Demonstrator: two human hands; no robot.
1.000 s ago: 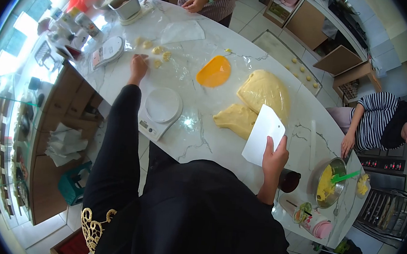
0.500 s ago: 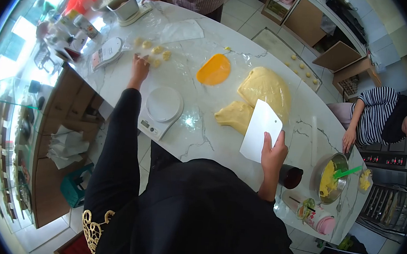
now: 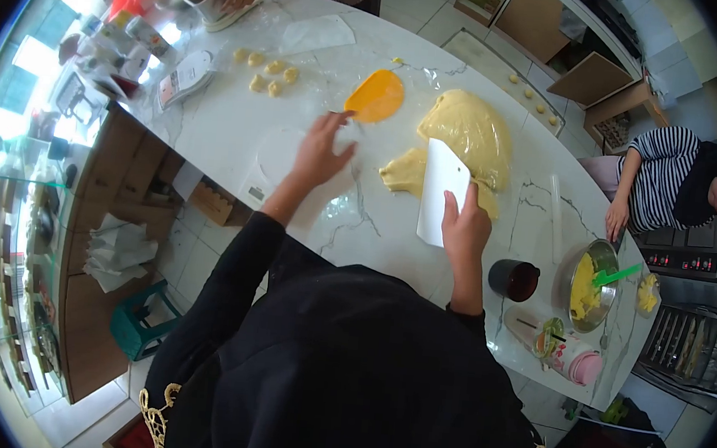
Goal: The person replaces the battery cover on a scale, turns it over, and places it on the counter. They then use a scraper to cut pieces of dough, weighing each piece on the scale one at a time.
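Note:
My right hand [image 3: 465, 229] grips a white flat scraper [image 3: 444, 194], which overlaps the smaller part of the yellow dough [image 3: 405, 173]. Behind it lies the big dough mound [image 3: 471, 136] under clear film. My left hand [image 3: 324, 150] is empty with its fingers apart, above the table between the white kitchen scale [image 3: 274, 168] and an orange scraper [image 3: 376, 96]. Several small dough pieces [image 3: 275, 67] sit together farther back on the left.
A dark cup [image 3: 514, 280], a metal bowl [image 3: 593, 287] of yellow filling and a pink-lidded bottle [image 3: 582, 366] stand at the right. A second scale [image 3: 186, 79] is at the left. One person works behind the table, another sits at the right.
My left hand has moved right from the small dough pieces, across the scale towards the orange scraper. My right hand has shifted slightly with the white scraper. The person behind now reaches into a container.

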